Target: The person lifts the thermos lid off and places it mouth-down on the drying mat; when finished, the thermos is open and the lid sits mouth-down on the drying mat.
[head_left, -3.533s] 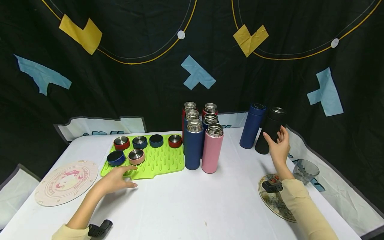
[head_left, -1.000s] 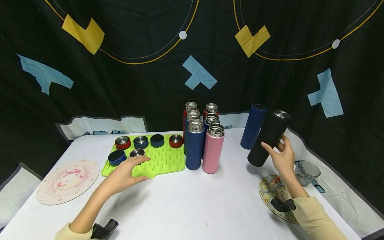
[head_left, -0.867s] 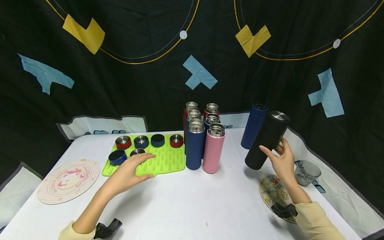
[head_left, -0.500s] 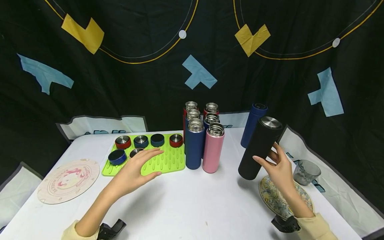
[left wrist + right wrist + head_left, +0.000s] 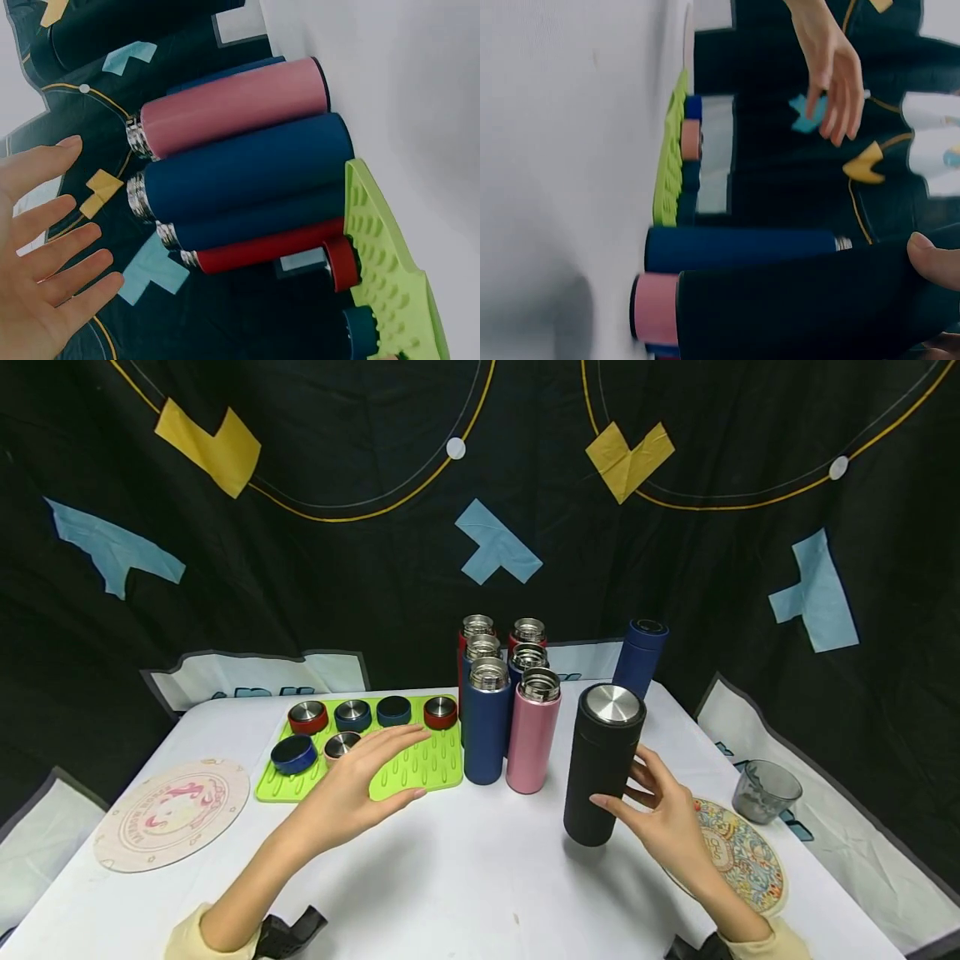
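Observation:
My right hand (image 5: 663, 822) grips a black thermos bottle (image 5: 600, 785) by its lower side, thumb in front. The bottle has a steel-topped lid and hangs slightly tilted above the white table, its shadow below. In the right wrist view the thumb presses on the dark bottle (image 5: 795, 304). My left hand (image 5: 360, 793) hovers in front of the green mat (image 5: 397, 768), fingers straight and apart, holding nothing. Beside it stand several lidless bottles, among them a pink one (image 5: 532, 739) and a blue one (image 5: 486, 735). The left wrist view shows the palm (image 5: 37, 292) facing these bottles.
Several lids, such as a red one (image 5: 307, 717) and a blue one (image 5: 292, 753), sit on the mat. A lidded blue bottle (image 5: 640, 660) stands behind the black one. A patterned round plate (image 5: 750, 860), a glass (image 5: 767, 791) and a pink-printed disc (image 5: 172, 814) lie around.
My right hand has taken hold of the black bottle, lifted it from beside the blue one and carried it left and nearer. My left hand has risen and moved right, staying empty.

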The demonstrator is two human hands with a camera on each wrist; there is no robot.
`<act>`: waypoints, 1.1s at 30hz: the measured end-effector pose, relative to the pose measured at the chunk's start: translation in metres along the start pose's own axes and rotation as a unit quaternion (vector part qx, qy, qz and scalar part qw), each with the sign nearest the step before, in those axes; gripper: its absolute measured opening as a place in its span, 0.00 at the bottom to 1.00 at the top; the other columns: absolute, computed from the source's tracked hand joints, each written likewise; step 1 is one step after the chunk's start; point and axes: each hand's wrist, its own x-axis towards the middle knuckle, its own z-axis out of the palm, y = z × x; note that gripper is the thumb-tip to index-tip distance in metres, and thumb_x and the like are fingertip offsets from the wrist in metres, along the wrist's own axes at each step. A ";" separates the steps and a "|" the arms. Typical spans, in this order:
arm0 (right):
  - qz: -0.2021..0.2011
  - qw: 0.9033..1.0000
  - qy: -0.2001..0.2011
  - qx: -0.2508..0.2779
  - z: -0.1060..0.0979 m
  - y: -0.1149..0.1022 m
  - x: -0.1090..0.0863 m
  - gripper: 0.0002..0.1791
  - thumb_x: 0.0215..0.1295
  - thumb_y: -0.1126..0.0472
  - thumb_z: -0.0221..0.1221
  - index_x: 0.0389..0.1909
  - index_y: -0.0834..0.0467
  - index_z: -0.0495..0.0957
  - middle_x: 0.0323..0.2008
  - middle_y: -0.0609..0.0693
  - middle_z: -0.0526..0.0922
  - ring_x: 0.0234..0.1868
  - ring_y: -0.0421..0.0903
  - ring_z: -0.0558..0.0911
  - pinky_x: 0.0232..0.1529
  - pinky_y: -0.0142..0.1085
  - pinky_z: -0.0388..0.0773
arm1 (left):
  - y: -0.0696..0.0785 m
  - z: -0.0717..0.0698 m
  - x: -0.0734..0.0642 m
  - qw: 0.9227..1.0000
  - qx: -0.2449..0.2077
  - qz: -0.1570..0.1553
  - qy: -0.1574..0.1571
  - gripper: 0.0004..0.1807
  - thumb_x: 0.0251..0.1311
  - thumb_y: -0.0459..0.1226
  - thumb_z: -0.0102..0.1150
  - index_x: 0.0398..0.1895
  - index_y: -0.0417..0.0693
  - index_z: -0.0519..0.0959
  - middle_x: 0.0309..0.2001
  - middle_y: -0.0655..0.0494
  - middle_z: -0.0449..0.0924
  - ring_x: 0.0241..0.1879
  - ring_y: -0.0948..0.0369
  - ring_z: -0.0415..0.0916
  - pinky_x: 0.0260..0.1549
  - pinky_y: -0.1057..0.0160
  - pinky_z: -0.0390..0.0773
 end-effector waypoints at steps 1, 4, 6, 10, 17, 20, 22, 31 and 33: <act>-0.006 1.000 -0.006 -0.003 0.002 -0.002 -0.002 0.39 0.46 0.66 0.74 0.62 0.54 0.71 0.50 0.54 0.83 0.49 0.38 0.82 0.45 0.28 0.79 | 0.002 0.000 0.001 1.000 -0.002 0.002 0.001 0.38 0.50 0.42 0.74 0.67 0.58 0.69 0.66 0.56 0.68 0.66 0.53 0.63 0.54 0.41 0.72; -0.037 0.999 -0.022 -0.009 0.010 -0.006 -0.005 0.40 0.44 0.67 0.75 0.61 0.53 0.71 0.50 0.53 0.83 0.49 0.41 0.82 0.45 0.31 0.80 | 0.007 0.000 0.003 1.000 -0.008 0.007 0.004 0.39 0.50 0.43 0.73 0.68 0.58 0.68 0.67 0.57 0.67 0.67 0.55 0.62 0.54 0.44 0.73; -0.057 0.998 -0.033 -0.012 0.015 -0.008 -0.007 0.41 0.43 0.67 0.76 0.61 0.53 0.71 0.51 0.52 0.83 0.49 0.43 0.82 0.44 0.32 0.81 | 0.011 0.000 0.004 1.000 -0.013 0.011 0.005 0.39 0.51 0.42 0.73 0.68 0.58 0.68 0.67 0.58 0.66 0.67 0.55 0.61 0.54 0.44 0.74; -0.090 0.994 -0.053 -0.014 0.025 -0.010 -0.009 0.44 0.39 0.68 0.77 0.62 0.53 0.71 0.51 0.51 0.83 0.50 0.46 0.82 0.43 0.36 0.82 | 0.020 0.000 0.008 1.000 -0.019 0.019 0.003 0.41 0.49 0.41 0.74 0.68 0.58 0.67 0.68 0.57 0.65 0.68 0.55 0.60 0.55 0.42 0.72; -0.121 0.987 -0.101 -0.013 0.039 -0.014 -0.006 0.43 0.44 0.64 0.76 0.64 0.51 0.69 0.53 0.49 0.82 0.54 0.49 0.80 0.45 0.38 0.82 | 0.031 0.000 0.019 0.998 -0.026 0.052 -0.003 0.43 0.48 0.43 0.75 0.69 0.59 0.66 0.69 0.59 0.63 0.69 0.59 0.58 0.58 0.48 0.71; -0.129 0.984 -0.126 -0.011 0.044 -0.016 -0.004 0.41 0.47 0.62 0.75 0.65 0.50 0.69 0.54 0.49 0.81 0.55 0.50 0.80 0.46 0.39 0.81 | 0.035 0.000 0.026 0.997 -0.030 0.073 -0.003 0.44 0.48 0.44 0.75 0.70 0.59 0.65 0.69 0.60 0.63 0.69 0.59 0.58 0.56 0.50 0.73; -0.136 0.981 -0.140 -0.013 0.048 -0.017 -0.003 0.41 0.48 0.60 0.75 0.65 0.50 0.69 0.54 0.49 0.81 0.55 0.50 0.80 0.46 0.40 0.81 | 0.036 0.000 0.030 0.996 -0.031 0.085 -0.003 0.44 0.48 0.45 0.75 0.70 0.58 0.65 0.69 0.61 0.63 0.68 0.60 0.58 0.55 0.50 0.74; -0.167 0.968 -0.180 -0.048 0.061 -0.020 0.006 0.42 0.49 0.56 0.74 0.65 0.51 0.67 0.53 0.49 0.81 0.52 0.44 0.81 0.46 0.40 0.81 | 0.042 -0.002 0.041 0.991 -0.046 0.117 -0.049 0.44 0.48 0.46 0.75 0.70 0.58 0.65 0.69 0.60 0.63 0.66 0.59 0.61 0.53 0.53 0.76; -0.176 0.966 -0.183 -0.056 0.064 -0.021 0.008 0.42 0.49 0.56 0.74 0.65 0.52 0.67 0.53 0.49 0.81 0.51 0.44 0.81 0.47 0.39 0.81 | 0.043 -0.003 0.042 0.990 -0.050 0.119 -0.064 0.44 0.48 0.46 0.75 0.70 0.57 0.66 0.68 0.60 0.65 0.66 0.59 0.62 0.54 0.52 0.76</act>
